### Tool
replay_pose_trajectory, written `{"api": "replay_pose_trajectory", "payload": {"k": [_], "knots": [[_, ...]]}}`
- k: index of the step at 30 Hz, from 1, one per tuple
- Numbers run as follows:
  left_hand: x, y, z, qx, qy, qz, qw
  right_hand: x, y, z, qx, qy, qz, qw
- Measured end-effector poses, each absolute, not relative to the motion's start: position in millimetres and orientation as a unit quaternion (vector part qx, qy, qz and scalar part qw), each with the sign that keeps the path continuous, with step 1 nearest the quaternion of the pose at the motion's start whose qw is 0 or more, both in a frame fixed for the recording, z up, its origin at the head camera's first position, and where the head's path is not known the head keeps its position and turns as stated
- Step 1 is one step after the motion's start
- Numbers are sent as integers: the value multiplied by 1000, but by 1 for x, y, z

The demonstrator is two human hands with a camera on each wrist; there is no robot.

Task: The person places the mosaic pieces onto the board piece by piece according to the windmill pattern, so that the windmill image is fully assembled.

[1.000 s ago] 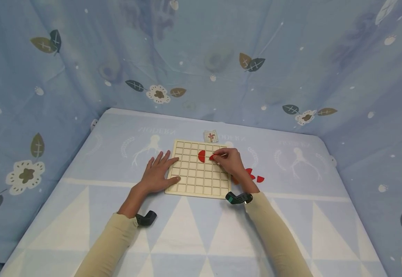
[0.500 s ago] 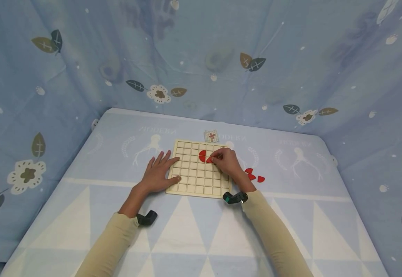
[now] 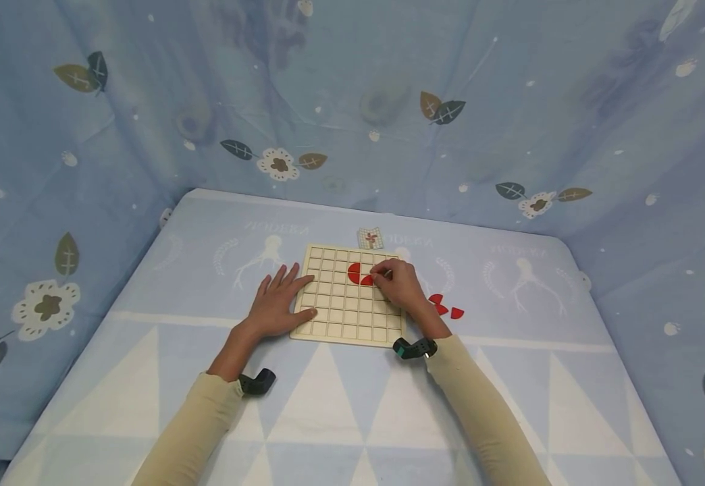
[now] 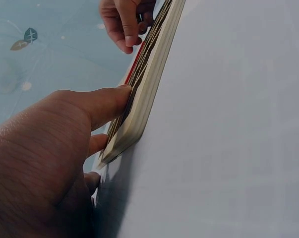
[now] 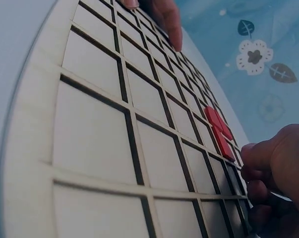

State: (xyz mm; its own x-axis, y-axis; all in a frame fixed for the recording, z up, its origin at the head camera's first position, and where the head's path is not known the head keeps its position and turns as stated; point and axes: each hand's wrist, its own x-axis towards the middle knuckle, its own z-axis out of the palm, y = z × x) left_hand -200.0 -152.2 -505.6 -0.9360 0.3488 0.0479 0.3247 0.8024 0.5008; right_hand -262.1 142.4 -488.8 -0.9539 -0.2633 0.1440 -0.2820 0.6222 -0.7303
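Left hand (image 3: 272, 310) spread at nine o'clock on the board (image 3: 350, 319), the curled, seemingly empty right hand (image 3: 400, 283) could brush the nearest red piece (image 3: 366, 280) askew

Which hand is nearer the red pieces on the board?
Right. The right hand is beside the red pieces; the left hand is farther, at the left edge of the board.

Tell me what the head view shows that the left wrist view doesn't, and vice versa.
Only the head view shows the picture card beyond the board and the loose red pieces to its right.
Only the left wrist view shows the board's layered side edge.
Both show the board, some red on it, the left hand and the right hand.
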Motion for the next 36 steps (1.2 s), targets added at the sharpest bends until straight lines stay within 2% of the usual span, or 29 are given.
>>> {"api": "replay_pose_trajectory", "payload": {"k": [9,17,25,32,36], "knots": [[-200,-152,-504,173,950,260,29,-259,161,-488,163,-902,395,51],[-201,-152,-506,178,948,261,24,-241,187,-479,135,-922,363,25],[-201,-152,-505,176,949,260,28,-222,225,-468,124,-946,297,30],[-201,-152,-506,171,950,258,27,-214,250,-467,97,-966,240,-18],[-200,-151,-506,171,950,261,29,-208,259,-471,96,-969,226,-23]]}}
